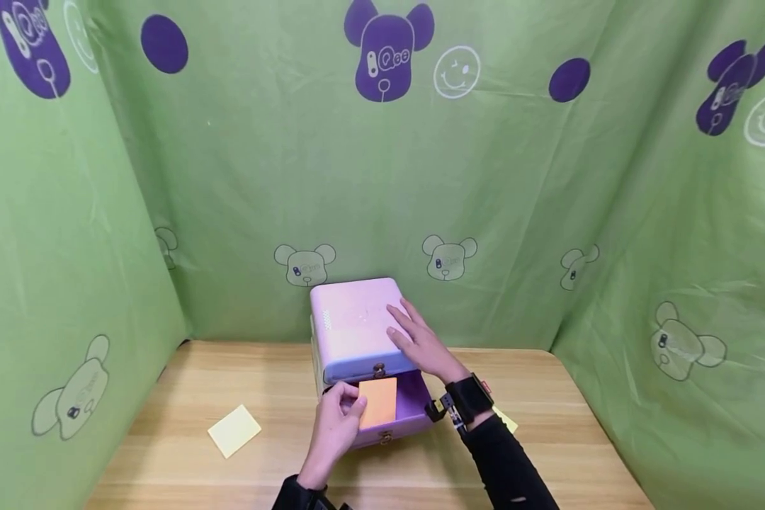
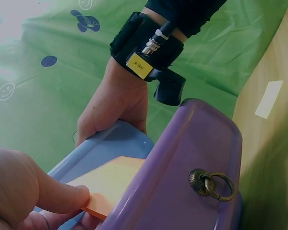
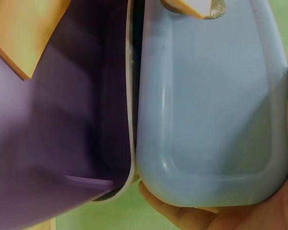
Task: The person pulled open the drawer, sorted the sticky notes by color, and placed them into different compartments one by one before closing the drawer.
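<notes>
Pinching the orange pad [image 1: 378,402] between thumb and fingers of the left hand [image 1: 333,428], at the lower centre of the head view, in the mouth of the purple drawer [image 1: 414,397]. In the left wrist view, seeing it tilted, just behind the drawer's front, towards the bottom of the frame; in the right wrist view, seeing only a part of it at upper left, over the drawer's inside. Cannot tell whether touching the drawer's floor.

Resting the right hand [image 1: 423,347], fingers extended and gripping nothing, on the right edge of the box [image 1: 357,312], just right of centre in the head view; probably steadying it.

Done, judging by how things lie: pulling out the purple drawer and getting hold of the pad. Cannot tell from this one moment whether putting in or taking out. Left, seemingly: releasing the pad, inside or outside, and pushing the drawer home. Looking shut, above it: the blue drawer [image 1: 350,368].

Lying outside on the tabletop [image 1: 255,368]: a yellow note [image 1: 234,431] at lower left of the head view, and a second note [image 1: 507,420] at lower right, partly hidden behind the right sleeve [image 1: 506,460]. Touching neither with a hand, so perhaps leaving both to deal with too.
</notes>
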`<action>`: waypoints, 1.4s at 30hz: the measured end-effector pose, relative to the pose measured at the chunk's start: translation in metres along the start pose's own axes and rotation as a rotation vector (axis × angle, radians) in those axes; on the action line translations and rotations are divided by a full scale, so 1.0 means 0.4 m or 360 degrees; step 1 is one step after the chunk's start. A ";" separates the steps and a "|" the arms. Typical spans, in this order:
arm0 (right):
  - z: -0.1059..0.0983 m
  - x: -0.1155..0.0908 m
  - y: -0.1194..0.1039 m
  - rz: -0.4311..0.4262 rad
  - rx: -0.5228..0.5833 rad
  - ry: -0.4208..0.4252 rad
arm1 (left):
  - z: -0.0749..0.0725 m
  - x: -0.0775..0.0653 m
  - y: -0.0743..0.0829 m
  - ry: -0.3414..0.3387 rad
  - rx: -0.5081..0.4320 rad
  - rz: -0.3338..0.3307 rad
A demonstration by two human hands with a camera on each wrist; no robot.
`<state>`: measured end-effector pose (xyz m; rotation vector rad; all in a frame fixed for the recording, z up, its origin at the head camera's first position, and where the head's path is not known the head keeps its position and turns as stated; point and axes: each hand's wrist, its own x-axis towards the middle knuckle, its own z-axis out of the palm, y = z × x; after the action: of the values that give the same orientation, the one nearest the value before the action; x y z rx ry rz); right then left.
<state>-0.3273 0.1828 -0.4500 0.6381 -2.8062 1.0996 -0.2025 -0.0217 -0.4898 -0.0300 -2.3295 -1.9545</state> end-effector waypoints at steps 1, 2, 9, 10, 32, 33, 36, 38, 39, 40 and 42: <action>0.000 0.000 -0.001 0.0002 0.0003 -0.0004 | 0.002 0.000 -0.001 -0.0006 0.0006 -0.0003; 0.000 0.000 -0.002 0.0002 0.0003 -0.0007 | 0.004 0.001 -0.002 -0.0012 0.0009 -0.0002; 0.002 0.004 -0.002 0.0021 0.0005 -0.0017 | 0.012 0.007 0.000 0.0007 0.0113 0.0014; 0.002 0.003 -0.001 0.0021 0.0005 -0.0015 | 0.013 0.008 -0.001 0.0012 0.0131 0.0015; -0.006 -0.002 -0.005 0.0041 0.0019 -0.0036 | 0.023 0.050 -0.019 -0.0136 0.0345 -0.0031; -0.007 -0.002 -0.004 0.0045 0.0022 -0.0037 | 0.023 0.052 -0.020 -0.0144 0.0346 -0.0029; -0.007 -0.002 -0.004 0.0048 0.0026 -0.0035 | 0.021 0.057 -0.023 -0.0172 0.0339 -0.0030; -0.006 -0.003 -0.004 0.0049 0.0024 -0.0035 | 0.019 0.058 -0.025 -0.0186 0.0354 -0.0020; -0.006 -0.004 -0.004 0.0049 0.0021 -0.0037 | 0.019 0.058 -0.026 -0.0188 0.0365 -0.0019; -0.006 -0.004 -0.005 0.0045 0.0023 -0.0039 | 0.018 0.058 -0.028 -0.0190 0.0382 -0.0019; -0.004 -0.005 -0.005 0.0039 0.0024 -0.0040 | 0.017 0.059 -0.029 -0.0187 0.0431 -0.0005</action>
<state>-0.3247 0.1833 -0.4479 0.6248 -2.8368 1.1263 -0.2272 -0.0184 -0.5003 -0.1229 -2.6499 -1.6634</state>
